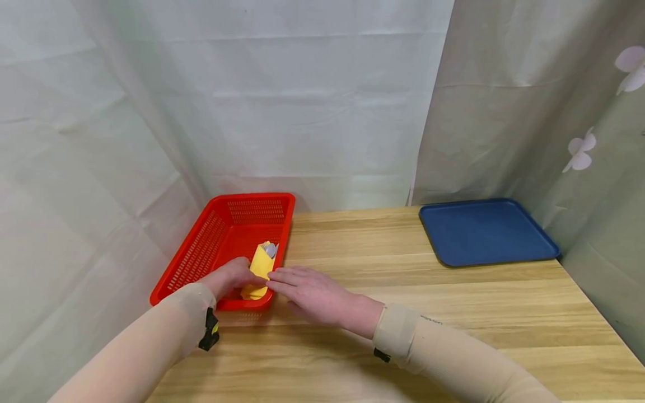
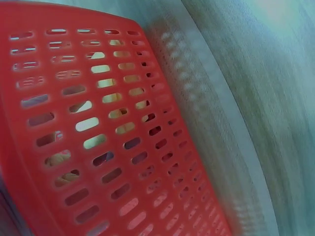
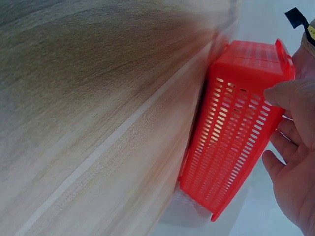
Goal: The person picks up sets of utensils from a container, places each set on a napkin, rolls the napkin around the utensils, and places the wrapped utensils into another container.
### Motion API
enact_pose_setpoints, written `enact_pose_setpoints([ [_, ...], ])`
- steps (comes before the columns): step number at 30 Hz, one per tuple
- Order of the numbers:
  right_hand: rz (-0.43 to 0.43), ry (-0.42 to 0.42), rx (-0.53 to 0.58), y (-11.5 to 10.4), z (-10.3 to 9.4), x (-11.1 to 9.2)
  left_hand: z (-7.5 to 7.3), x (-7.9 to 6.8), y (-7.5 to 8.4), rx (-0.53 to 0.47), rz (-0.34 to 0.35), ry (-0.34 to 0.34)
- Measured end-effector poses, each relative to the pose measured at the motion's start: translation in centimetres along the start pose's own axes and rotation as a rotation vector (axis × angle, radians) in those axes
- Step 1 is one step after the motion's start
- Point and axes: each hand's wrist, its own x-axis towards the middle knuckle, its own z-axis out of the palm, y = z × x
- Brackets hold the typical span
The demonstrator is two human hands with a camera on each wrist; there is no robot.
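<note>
Inside the red basket, along its right wall near the front corner, lies a yellow cutlery pouch. A spoon and what looks like a fork poke out of its far end. My left hand reaches over the front rim and holds the pouch, thumb across its top; the other fingers are mostly hidden. At the basket's right rim, my right hand rests with fingers nearly straight, fingertips by the left thumb. In the right wrist view, its thumb touches the rim. Pale yellow shows through the wall slots in the left wrist view.
A blue tray lies at the back right of the wooden table. Pale curtains hang behind and at both sides, close to the basket's left side.
</note>
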Motion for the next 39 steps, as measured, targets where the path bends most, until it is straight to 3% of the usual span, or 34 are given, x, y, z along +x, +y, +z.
enact_pose_setpoints([
  [12,0.006,0.003,0.015,0.0,-0.15,-0.11,0.01,-0.29,0.41,0.109,0.003,0.038],
  [26,-0.014,0.022,-0.013,-0.09,-0.29,-0.18,-0.59,-0.66,0.07,0.127,0.025,0.053],
  [39,-0.002,-0.009,-0.025,-0.01,-0.55,0.08,-0.45,-0.87,-0.07,0.202,0.057,0.157],
])
